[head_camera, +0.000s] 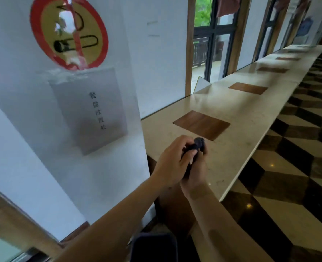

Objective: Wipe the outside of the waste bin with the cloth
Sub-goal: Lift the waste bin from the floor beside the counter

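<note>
Dark cloth, wadded, clutched by both hands: left hand over, right hand under, above the counter's near end. No waste bin clearly visible; direction from hands cannot be told. Dark object below is unidentifiable.

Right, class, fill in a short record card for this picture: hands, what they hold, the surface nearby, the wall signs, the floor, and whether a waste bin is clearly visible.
left hand: closed around the cloth, over the counter's near end
right hand: also gripping the cloth
cloth: dark, bunched up between both hands
counter: long, pale stone top with brown wooden panels
signs: round no-smoking sign above a paper notice
floor: dark and pale cube-pattern tiles
waste bin: not clearly identifiable
</note>
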Action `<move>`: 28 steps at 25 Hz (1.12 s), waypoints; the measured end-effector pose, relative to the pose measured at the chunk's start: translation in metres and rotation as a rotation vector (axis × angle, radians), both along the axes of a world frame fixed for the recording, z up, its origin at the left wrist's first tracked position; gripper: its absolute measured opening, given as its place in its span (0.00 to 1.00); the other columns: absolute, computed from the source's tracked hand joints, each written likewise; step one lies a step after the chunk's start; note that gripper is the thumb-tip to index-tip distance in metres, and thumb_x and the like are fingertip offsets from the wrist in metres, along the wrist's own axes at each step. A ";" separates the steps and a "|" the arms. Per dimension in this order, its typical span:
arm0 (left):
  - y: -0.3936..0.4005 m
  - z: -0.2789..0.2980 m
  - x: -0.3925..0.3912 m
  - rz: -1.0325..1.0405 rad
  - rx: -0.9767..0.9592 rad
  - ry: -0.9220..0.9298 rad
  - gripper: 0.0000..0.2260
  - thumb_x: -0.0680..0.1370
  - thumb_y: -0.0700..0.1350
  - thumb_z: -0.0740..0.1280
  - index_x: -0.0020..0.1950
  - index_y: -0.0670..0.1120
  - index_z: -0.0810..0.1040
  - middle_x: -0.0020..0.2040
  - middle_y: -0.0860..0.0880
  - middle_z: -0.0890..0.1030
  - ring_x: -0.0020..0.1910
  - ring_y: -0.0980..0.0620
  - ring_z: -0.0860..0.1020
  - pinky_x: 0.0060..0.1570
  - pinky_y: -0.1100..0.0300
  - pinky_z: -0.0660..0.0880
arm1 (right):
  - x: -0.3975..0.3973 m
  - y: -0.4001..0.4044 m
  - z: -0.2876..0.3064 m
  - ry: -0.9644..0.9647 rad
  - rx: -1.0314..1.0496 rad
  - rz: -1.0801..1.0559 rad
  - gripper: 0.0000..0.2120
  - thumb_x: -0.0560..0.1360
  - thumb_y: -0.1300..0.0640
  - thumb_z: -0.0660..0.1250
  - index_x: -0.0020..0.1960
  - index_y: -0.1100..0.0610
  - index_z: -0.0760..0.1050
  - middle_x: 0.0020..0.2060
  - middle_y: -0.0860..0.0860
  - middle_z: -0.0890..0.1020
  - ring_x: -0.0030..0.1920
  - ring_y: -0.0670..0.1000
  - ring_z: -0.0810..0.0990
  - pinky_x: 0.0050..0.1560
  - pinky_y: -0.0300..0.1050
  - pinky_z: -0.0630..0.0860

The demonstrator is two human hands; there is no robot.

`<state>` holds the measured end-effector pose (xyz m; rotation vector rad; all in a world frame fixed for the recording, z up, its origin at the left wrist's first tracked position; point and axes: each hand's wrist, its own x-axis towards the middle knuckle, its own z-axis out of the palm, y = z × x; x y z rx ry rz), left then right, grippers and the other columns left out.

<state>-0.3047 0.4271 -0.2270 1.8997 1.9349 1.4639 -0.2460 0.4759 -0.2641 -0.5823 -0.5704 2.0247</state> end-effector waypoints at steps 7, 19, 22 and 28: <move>-0.114 -0.018 0.002 -0.137 0.004 0.012 0.08 0.80 0.49 0.61 0.59 0.52 0.71 0.54 0.56 0.78 0.51 0.60 0.77 0.50 0.64 0.77 | 0.002 -0.116 -0.014 -0.037 -0.100 -0.184 0.19 0.85 0.50 0.53 0.75 0.48 0.66 0.67 0.58 0.77 0.63 0.55 0.80 0.60 0.50 0.77; -0.128 -0.121 0.011 -0.081 0.020 -0.139 0.05 0.81 0.45 0.61 0.55 0.53 0.70 0.49 0.52 0.79 0.48 0.62 0.78 0.43 0.73 0.72 | 0.037 -0.104 -0.111 -0.424 0.129 -0.324 0.08 0.82 0.58 0.61 0.52 0.46 0.73 0.58 0.54 0.80 0.59 0.58 0.81 0.61 0.59 0.79; -0.129 -0.201 0.011 0.037 0.058 -0.185 0.07 0.81 0.44 0.62 0.56 0.54 0.69 0.47 0.61 0.76 0.46 0.68 0.77 0.41 0.75 0.72 | 0.043 -0.099 -0.194 -0.512 0.225 -0.370 0.08 0.81 0.57 0.64 0.50 0.43 0.74 0.55 0.50 0.81 0.55 0.46 0.82 0.54 0.46 0.81; -0.143 -0.395 0.001 0.075 0.093 -0.215 0.06 0.80 0.44 0.62 0.55 0.53 0.69 0.47 0.65 0.74 0.44 0.68 0.76 0.40 0.77 0.69 | 0.039 -0.119 -0.382 -0.631 0.248 -0.405 0.08 0.82 0.52 0.63 0.48 0.40 0.72 0.51 0.43 0.79 0.48 0.38 0.81 0.50 0.40 0.79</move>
